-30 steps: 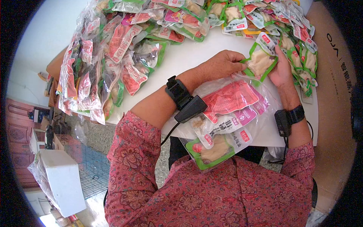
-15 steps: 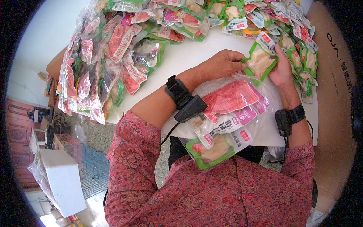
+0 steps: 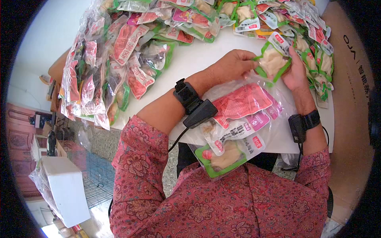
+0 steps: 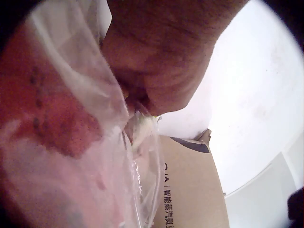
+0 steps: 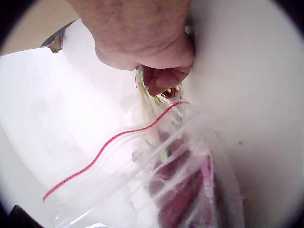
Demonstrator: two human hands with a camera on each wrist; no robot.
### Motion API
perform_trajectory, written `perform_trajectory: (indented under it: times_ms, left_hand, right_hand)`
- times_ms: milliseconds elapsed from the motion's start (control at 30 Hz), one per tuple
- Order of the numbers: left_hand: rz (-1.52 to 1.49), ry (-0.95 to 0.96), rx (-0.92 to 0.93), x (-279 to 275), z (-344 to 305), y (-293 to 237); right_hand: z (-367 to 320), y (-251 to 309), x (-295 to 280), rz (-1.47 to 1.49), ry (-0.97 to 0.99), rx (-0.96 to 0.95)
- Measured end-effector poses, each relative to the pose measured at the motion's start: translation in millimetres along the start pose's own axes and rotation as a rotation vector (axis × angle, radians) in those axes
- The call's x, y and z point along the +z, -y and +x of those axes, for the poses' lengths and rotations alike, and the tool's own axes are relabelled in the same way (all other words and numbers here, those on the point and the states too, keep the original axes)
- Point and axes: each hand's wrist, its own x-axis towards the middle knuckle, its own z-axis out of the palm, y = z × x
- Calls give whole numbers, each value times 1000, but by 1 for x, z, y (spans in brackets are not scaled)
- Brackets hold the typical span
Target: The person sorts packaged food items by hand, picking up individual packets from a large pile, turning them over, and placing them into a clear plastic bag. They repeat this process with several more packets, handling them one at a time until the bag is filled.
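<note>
A clear zip bag (image 3: 283,119) with a red seal line lies over the table's front edge and the lap. Inside it are several food packets, among them a red one (image 3: 244,104) and a green-edged one (image 3: 226,158). At the bag's mouth, the left hand (image 3: 235,66) pinches the clear film, its fingertips right at the left corner of another green-edged food packet (image 3: 274,61). That packet, with pale contents, is held along its right side by the right hand (image 3: 295,75). In the right wrist view, curled fingers (image 5: 164,78) sit just above the red seal line.
Filled clear bags (image 3: 131,47) are heaped at the table's left and back. Loose packets (image 3: 317,59) pile up at the right, beside a large cardboard box (image 3: 349,119). A white foam box (image 3: 65,190) and a wire cage (image 3: 95,174) stand at the lower left.
The pale packet and the left fingers have shifted slightly upward, away from the body. The bag and its contents lie almost unchanged.
</note>
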Motion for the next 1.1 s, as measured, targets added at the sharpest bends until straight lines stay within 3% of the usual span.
perform_trajectory:
  times_ms: [167, 233, 367, 567, 633, 767, 833, 900, 933, 967, 1000, 1033, 1067, 1100]
  left_hand:
    - [-183, -163, -5, -2, -1, -5]
    - [-220, -221, 30, -4, 1, -3]
    - [-79, -240, 124, -3, 3, 0]
    - [137, -235, 246, -2, 5, 10]
    - [247, -240, 308, -1, 5, 10]
    - [343, -142, 344, 1, 4, 9]
    - [387, -109, 356, 1, 5, 12]
    - [345, -68, 434, 1, 6, 12]
    - [345, -68, 433, 1, 5, 10]
    - [244, -127, 315, 1, 4, 8]
    - [143, -183, 195, 1, 4, 7]
    - [143, -180, 193, 1, 3, 6]
    - [79, -193, 150, 0, 3, 5]
    - [15, -206, 108, 0, 2, 2]
  right_hand:
    - [-5, -1, 5, -71, -2, -24]
    - [1, 1, -7, -210, 273, 32]
    - [-8, -2, 1, -414, 173, -67]
    - [-21, -3, 23, -308, 271, -53]
    - [-21, -3, 23, -290, 408, -71]
    - [-18, -12, 18, -299, 372, -129]
    - [-21, -12, 19, -469, 242, -123]
    - [-17, -8, 14, -400, 207, -102]
    - [-16, -6, 11, -329, 171, -80]
    - [-17, -5, 8, -329, 170, -80]
    - [-22, -5, 5, -910, 117, -459]
    - [-25, -4, 3, -1485, 46, -845]
    - [-23, -4, 6, -1484, 42, -844]
    - [-18, -4, 10, -821, 94, -498]
